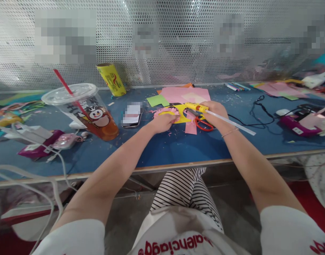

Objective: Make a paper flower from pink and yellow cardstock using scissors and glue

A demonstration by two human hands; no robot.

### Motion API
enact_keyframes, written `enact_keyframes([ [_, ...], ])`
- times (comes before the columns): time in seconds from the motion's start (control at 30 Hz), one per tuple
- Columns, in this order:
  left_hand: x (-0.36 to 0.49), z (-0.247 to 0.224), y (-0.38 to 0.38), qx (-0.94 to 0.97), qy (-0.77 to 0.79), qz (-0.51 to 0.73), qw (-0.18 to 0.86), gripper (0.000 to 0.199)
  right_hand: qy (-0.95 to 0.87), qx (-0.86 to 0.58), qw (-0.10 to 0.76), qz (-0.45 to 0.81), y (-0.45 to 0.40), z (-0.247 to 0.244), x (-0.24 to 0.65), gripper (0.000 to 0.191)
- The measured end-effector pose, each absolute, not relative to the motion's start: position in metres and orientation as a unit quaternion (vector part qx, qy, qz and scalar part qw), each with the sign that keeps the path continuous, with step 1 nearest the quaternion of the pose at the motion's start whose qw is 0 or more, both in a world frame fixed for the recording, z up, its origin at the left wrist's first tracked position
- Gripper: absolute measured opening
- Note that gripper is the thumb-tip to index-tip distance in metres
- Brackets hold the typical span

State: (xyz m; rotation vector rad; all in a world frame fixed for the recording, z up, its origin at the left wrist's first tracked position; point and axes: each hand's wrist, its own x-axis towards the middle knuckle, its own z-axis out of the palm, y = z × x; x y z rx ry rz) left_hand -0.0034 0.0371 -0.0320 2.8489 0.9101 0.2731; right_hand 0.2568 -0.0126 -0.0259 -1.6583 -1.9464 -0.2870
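Note:
My right hand is closed around a yellow hot glue gun, and a long clear glue stick sticks out from its back end. With my left hand I hold the edge of a pink fringed paper piece that has a yellow centre. My fingers are bunched and partly hide it. Red-handled scissors lie just under the glue gun, beside a small pink paper strip. Cut yellow paper lies between my hands.
Pink sheets and a green sheet lie behind my hands. To the left are a phone, a large drink cup with a straw and a yellow roll. A black cord runs right. Perforated metal stands behind the table.

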Motion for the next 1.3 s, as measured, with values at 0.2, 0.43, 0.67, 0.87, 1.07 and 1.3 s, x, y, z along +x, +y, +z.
enact_keyframes([
  [0.2, -0.004, -0.026, 0.028, 0.950, 0.312, 0.011, 0.011, 0.056, -0.729, -0.617, 0.276, -0.108, -0.012, -0.026, 0.257, 0.031],
  [0.43, -0.005, -0.032, 0.034, 0.948, 0.316, 0.017, 0.038, 0.063, -0.725, -0.628, 0.259, -0.117, -0.013, -0.024, 0.254, 0.031],
  [0.67, -0.023, -0.029, 0.046, 0.944, 0.300, 0.095, 0.101, 0.076, -0.729, -0.624, 0.258, -0.108, -0.009, -0.027, 0.256, 0.031],
  [0.87, -0.030, -0.028, 0.050, 0.942, 0.317, 0.076, 0.076, 0.063, -0.728, -0.629, 0.254, -0.100, -0.009, -0.027, 0.256, 0.031],
  [1.07, -0.012, -0.026, 0.043, 0.898, 0.390, 0.189, 0.080, 0.036, -0.743, -0.624, 0.228, -0.083, -0.013, -0.025, 0.248, 0.029],
  [1.3, -0.001, -0.032, 0.040, 0.884, 0.438, 0.147, 0.067, 0.027, -0.760, -0.602, 0.228, -0.092, -0.014, -0.026, 0.244, 0.029],
])
